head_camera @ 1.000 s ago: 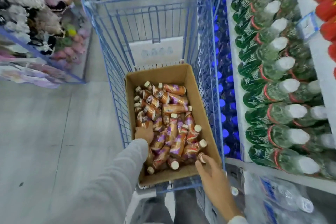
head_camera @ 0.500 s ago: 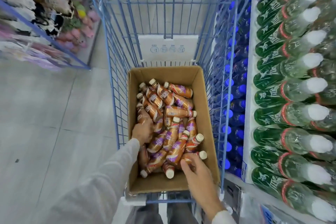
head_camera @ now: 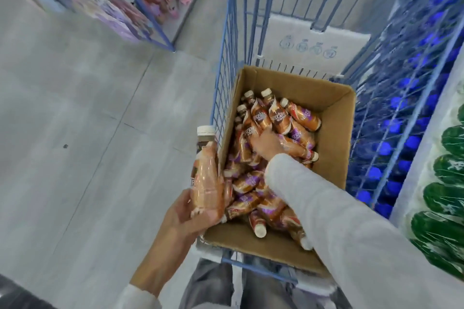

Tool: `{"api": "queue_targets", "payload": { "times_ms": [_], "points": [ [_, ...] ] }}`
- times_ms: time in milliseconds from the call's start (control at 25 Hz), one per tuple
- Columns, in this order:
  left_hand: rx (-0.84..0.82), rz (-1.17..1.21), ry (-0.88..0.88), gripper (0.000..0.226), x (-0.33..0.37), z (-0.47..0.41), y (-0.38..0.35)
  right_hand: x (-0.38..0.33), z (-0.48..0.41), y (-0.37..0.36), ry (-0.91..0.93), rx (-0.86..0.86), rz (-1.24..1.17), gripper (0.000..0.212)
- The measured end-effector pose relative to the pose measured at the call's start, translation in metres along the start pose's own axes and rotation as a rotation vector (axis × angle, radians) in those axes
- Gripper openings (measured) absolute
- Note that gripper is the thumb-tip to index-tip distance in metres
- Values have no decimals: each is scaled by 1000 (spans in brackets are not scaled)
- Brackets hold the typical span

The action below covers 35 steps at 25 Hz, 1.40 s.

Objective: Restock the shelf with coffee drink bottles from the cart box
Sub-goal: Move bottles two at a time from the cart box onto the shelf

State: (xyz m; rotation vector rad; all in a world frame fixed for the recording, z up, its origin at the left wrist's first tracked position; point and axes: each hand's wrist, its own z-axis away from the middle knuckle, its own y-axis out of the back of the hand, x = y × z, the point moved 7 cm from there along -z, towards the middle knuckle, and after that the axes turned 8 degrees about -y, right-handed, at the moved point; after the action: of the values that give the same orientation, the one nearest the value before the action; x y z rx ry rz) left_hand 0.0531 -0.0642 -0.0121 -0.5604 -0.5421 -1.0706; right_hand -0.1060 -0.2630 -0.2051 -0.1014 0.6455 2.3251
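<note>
Where both hands were down among the coffee drink bottles (head_camera: 266, 158) a moment ago, the left hand (head_camera: 190, 211) now holds one bottle (head_camera: 206, 178) upright outside the cardboard box (head_camera: 334, 158). The right hand (head_camera: 266, 144) (fingers curled, grip hidden) has shifted deeper into the pile, so shelving can start soon.

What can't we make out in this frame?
Head view:
- Right hand grip: fingers buried among the boxed bottles and motion-blurred, so I cannot tell if it holds one.
- Label of the bottle in the left hand: blurred.
- Coffee shelf slot: not in frame.
- Green bottles: cut off by the right edge.
</note>
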Motion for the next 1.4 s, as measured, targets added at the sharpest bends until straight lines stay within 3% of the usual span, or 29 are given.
{"api": "queue_targets", "payload": {
  "times_ms": [160, 240, 360, 520, 880, 1040, 1160, 1280, 1400],
  "points": [
    [-27, 70, -53, 62, -4, 0, 8, -3, -33, -23, -10, 75, 39, 80],
    [-61, 69, -59, 64, 0, -2, 9, 2, -28, -20, -52, 31, -10, 89],
    [-128, 31, -30, 78, 13, -2, 5, 22, 16, -8, -81, -134, -360, 91],
    [-267, -117, -47, 89, 45, -5, -24, 59, 113, 25, -70, -131, -781, 76],
    [-703, -432, -66, 118, 45, 38, -180, 186, 345, 123, 90, 423, -1411, 74],
    [-968, -510, -182, 85, 15, 126, -263, 266, 434, 129, 182, 641, -1597, 63],
    [-1076, -372, -117, 51, -15, 204, -313, 326, 503, 124, 274, 806, -1709, 57],
    [-1227, -358, -114, 50, -48, 283, -341, 383, 564, 108, 339, 954, -1741, 55],
    [-1330, -412, -216, 44, -64, 347, -350, 422, 613, 90, 382, 1053, -1770, 65]
  ]
}}
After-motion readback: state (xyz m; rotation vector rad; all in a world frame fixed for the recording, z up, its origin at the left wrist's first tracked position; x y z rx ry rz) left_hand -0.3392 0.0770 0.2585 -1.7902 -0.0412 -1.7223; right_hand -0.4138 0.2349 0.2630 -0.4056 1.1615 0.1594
